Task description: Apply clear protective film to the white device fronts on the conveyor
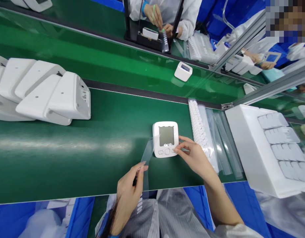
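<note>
A white device (166,139) with a grey screen and buttons lies face up on the green table (105,165). My right hand (192,153) grips its lower right edge, with thumb and fingers closed on it. Left of the device, my left hand (131,185) pinches a clear plastic strip (147,153) between thumb and fingertips. The strip's upper end reaches the device's left side, and its lower part hangs past the table's front edge, where small white pieces show on it.
White housings (65,96) overlap at the left. Strips with white pieces (199,129) and clear film lie to the right, beside a white foam box (251,148). Behind the metal rail, a small white device (183,71) rests on the green belt, and a person's hands (154,15) work farther back.
</note>
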A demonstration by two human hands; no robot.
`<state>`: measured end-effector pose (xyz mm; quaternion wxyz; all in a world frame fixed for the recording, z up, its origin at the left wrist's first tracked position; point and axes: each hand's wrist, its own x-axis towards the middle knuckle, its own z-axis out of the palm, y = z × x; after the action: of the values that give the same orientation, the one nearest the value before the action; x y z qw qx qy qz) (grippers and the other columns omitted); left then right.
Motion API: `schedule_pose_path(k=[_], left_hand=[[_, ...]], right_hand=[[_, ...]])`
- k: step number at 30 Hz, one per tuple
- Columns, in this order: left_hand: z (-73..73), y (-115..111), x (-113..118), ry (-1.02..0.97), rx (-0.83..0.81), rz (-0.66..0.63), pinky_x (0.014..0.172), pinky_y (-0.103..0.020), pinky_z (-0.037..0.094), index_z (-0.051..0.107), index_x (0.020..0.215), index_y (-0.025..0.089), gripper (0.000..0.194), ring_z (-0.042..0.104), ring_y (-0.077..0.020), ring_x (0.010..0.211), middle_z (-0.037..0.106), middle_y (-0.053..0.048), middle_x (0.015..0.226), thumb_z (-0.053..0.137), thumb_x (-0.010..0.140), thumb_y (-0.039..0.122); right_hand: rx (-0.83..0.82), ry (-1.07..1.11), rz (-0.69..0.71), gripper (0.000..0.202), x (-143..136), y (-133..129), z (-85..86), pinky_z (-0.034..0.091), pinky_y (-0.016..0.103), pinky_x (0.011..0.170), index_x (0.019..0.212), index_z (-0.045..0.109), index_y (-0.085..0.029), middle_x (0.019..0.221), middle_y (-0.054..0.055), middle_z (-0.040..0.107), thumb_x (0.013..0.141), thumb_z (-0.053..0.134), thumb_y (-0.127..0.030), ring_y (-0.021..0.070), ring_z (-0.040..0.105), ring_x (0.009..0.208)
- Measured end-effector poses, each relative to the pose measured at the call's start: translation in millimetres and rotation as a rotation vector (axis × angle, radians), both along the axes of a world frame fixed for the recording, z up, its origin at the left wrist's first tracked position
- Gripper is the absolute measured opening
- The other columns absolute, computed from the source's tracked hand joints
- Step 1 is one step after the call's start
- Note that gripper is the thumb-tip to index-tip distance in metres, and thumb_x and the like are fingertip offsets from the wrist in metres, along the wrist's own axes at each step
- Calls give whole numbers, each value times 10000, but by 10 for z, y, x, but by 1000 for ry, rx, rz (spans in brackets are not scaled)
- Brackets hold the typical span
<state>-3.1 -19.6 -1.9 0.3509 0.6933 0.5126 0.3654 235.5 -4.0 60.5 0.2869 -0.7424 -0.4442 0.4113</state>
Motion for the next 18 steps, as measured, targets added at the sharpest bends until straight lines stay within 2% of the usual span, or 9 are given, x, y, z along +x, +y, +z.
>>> schedule_pose_path(k=[8,18], left_hand=[[-4,6,-4,0,-5,-3,742,-234,610,653,1069,187,196,768,-154,781,797,-26,884,488,968,217],[-14,-2,-12,5,-4,-1,729,-251,615,654,1067,189,200,767,-164,756,798,-37,889,482,971,224]], right_hand=[[35,-7,-5,218,-24,-43,-18,600,422,908,709,682,-193,1341,115,573,838,668,-368,277,649,1140],[49,-25,-20,221,-51,-60,-31,610,425,904,692,670,-202,1347,107,572,838,659,-368,297,630,1187]])
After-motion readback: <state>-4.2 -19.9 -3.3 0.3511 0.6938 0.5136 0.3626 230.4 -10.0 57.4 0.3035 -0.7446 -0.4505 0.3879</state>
